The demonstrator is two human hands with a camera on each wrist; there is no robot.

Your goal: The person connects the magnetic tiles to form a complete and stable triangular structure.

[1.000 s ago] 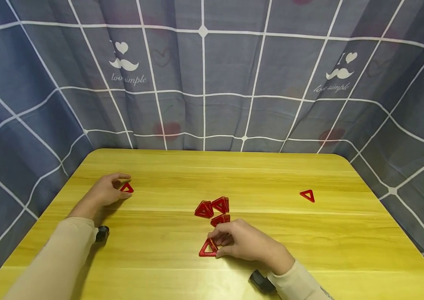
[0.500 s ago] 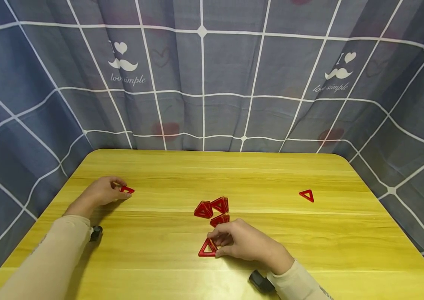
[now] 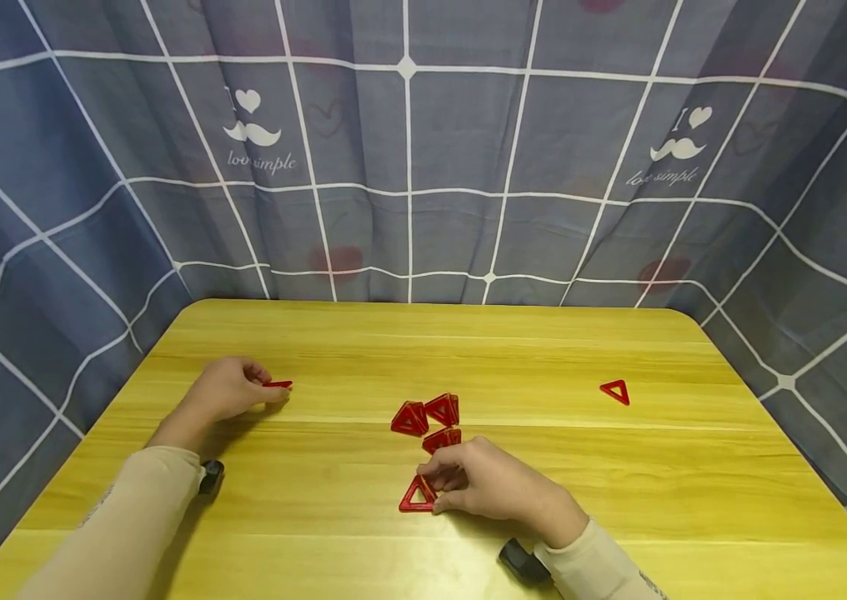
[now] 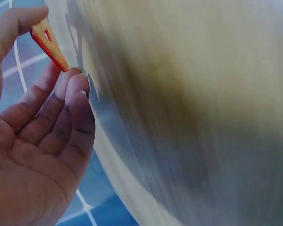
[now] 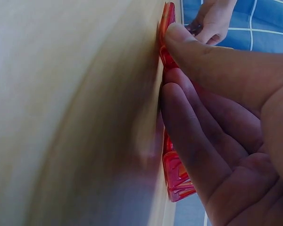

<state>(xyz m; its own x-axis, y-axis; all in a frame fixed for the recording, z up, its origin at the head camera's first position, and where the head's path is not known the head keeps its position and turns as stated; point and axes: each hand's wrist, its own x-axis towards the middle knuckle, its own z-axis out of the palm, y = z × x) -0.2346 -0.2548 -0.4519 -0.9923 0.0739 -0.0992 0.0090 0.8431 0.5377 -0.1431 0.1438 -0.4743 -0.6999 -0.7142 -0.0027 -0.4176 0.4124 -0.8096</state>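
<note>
A thin red triangular magnetic-style tile (image 3: 278, 384) is pinched between the thumb and forefinger of my left hand (image 3: 232, 390), over the left of the table. In the left wrist view that tile (image 4: 49, 44) is seen nearly edge-on, its middle hollow. My right hand (image 3: 487, 483), low in the middle of the table, grips a red triangle piece (image 3: 407, 502) with thumb and fingers. The right wrist view shows the thumb against this red piece (image 5: 167, 23); part is hidden by the fingers. Just beyond the right hand sit three red triangular clusters (image 3: 408, 419), close together.
One more red triangle (image 3: 624, 393) lies flat at the right of the yellow wood-grain table (image 3: 694, 475). A blue-grey checked curtain (image 3: 453, 233) hangs round the table's far edge and sides. Black wrist cameras (image 3: 523, 563) sit at both cuffs.
My left hand has picked up the left triangle and moved a little to the right with it; the tile has turned edge-on. My right hand has stayed in place.
</note>
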